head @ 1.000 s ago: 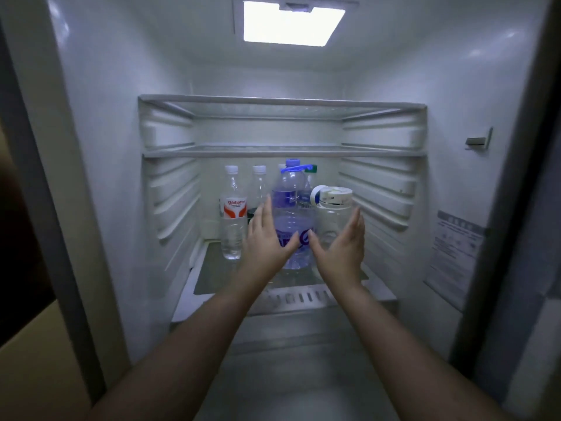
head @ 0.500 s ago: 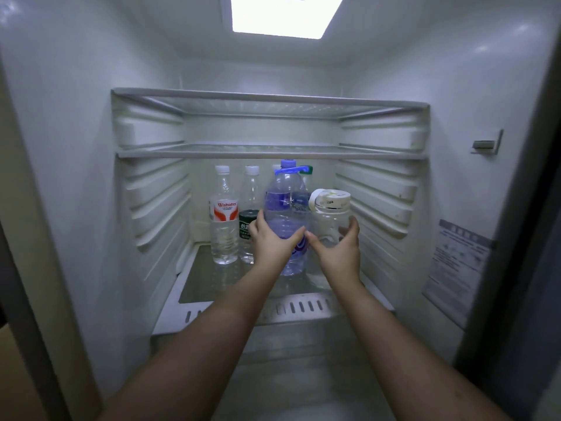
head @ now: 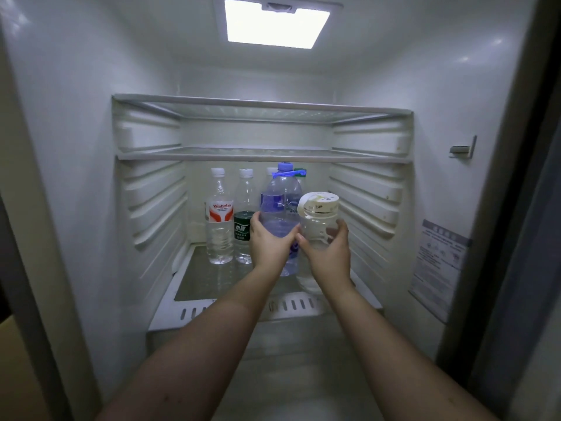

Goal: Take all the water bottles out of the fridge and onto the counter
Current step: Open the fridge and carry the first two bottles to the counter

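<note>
Bottles crowd the glass shelf (head: 212, 278) low in the open fridge (head: 76, 147), and both bare hands reach in among them. The left hand (head: 268, 247) curls round the lower body of the large blue-capped bottle (head: 280, 205), fingers on its left side and thumb across the front. This bottle stands upright near the middle of the shelf, with a purple label and a blue carrying loop at its neck. The right hand (head: 329, 253) grips the clear wide-mouthed bottle (head: 317, 220) just to the right of the blue-capped one, thumb in front and fingers wrapped round its far side. That bottle has a broad cream lid and leans a little to the left, its lid close against the blue-capped bottle's shoulder; whether its base is on the shelf I cannot tell.

Left of the blue-capped bottle, further back, stands the red-labelled Wahaha bottle (head: 219, 220), white-capped and upright. Between it and the blue-capped bottle is a green-labelled bottle (head: 243, 217), also white-capped. Behind the blue-capped bottle, one more white cap (head: 271, 170) and a green cap (head: 300, 172) peek out.

A ceiling lamp (head: 274, 24) glows above two higher shelves. A printed sticker (head: 437, 265) sits on the fridge's right wall.
</note>
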A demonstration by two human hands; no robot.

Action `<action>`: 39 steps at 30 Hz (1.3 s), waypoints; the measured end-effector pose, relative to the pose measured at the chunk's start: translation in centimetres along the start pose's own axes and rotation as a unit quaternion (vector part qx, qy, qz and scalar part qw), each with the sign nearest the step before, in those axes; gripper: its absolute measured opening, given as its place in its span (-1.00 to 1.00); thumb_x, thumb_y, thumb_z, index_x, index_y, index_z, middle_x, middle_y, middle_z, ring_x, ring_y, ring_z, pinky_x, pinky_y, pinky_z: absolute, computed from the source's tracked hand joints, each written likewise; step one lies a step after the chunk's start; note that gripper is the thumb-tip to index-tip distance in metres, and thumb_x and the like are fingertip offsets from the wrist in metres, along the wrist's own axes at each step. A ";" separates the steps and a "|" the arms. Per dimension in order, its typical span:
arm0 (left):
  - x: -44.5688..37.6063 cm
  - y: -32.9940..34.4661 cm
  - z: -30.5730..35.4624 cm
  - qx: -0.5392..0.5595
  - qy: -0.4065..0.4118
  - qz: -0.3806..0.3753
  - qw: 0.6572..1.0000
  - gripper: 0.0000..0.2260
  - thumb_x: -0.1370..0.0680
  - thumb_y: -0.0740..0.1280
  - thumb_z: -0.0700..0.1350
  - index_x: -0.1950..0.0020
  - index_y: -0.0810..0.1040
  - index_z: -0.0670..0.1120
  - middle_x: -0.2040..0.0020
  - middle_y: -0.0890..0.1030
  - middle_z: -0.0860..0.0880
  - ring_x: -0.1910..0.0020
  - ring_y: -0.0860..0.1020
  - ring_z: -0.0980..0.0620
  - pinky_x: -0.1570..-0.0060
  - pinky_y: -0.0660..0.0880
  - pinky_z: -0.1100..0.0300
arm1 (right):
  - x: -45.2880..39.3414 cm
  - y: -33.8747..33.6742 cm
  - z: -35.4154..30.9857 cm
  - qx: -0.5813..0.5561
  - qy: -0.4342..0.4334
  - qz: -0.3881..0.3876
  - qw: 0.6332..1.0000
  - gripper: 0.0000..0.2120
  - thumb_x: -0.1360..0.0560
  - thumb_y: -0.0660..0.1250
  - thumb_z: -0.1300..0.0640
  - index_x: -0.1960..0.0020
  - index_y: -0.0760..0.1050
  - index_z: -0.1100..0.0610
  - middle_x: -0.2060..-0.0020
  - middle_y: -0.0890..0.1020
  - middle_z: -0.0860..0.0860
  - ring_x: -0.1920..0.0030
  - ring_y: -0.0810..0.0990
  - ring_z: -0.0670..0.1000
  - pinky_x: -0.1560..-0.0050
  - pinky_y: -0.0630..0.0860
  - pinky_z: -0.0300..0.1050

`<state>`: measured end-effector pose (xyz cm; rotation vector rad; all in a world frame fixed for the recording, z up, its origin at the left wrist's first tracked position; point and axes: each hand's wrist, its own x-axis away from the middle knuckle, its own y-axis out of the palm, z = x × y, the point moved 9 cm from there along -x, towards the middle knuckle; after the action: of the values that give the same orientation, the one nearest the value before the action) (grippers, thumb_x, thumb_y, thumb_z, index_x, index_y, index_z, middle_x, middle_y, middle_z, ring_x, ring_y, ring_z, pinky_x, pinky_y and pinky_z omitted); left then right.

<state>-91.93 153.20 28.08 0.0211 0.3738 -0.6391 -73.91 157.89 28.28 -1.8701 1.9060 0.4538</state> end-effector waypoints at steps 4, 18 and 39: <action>0.2 -1.2 0.0 0.003 0.005 -0.010 1.000 0.01 -0.27 0.60 0.16 -0.56 0.14 -0.04 -0.47 0.38 -0.06 -0.43 0.37 -0.07 -0.35 0.37 0.02 | 0.9 -0.5 -0.5 -0.006 0.007 -0.005 1.000 -0.24 -0.28 0.59 -0.08 -0.35 0.29 0.01 -0.16 0.52 -0.05 -0.12 0.52 -0.06 0.01 0.40 -0.20; 3.5 -5.0 0.4 0.076 0.050 -0.115 0.989 -0.12 -0.32 0.57 0.15 -0.51 0.20 -0.02 -0.40 0.42 -0.04 -0.30 0.47 -0.02 -0.02 0.53 0.24 | 2.7 -1.6 -2.7 0.025 0.025 -0.030 0.999 -0.19 -0.32 0.57 -0.07 -0.43 0.23 0.01 -0.11 0.49 -0.09 -0.10 0.51 -0.04 -0.10 0.45 -0.07; 9.1 -10.5 1.7 0.203 0.008 -0.276 0.940 -0.21 -0.19 0.56 0.15 -0.36 0.43 -0.03 -0.28 0.57 -0.10 -0.20 0.59 -0.10 -0.02 0.59 0.05 | 10.2 -5.4 -7.3 -0.010 0.035 -0.100 0.994 -0.28 -0.36 0.52 -0.12 -0.41 0.27 -0.03 -0.13 0.55 -0.04 -0.08 0.58 -0.07 0.07 0.56 -0.05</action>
<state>-90.81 139.28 27.50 0.3268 0.2561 -1.2662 -69.08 145.21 29.63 -2.0893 1.7375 0.3485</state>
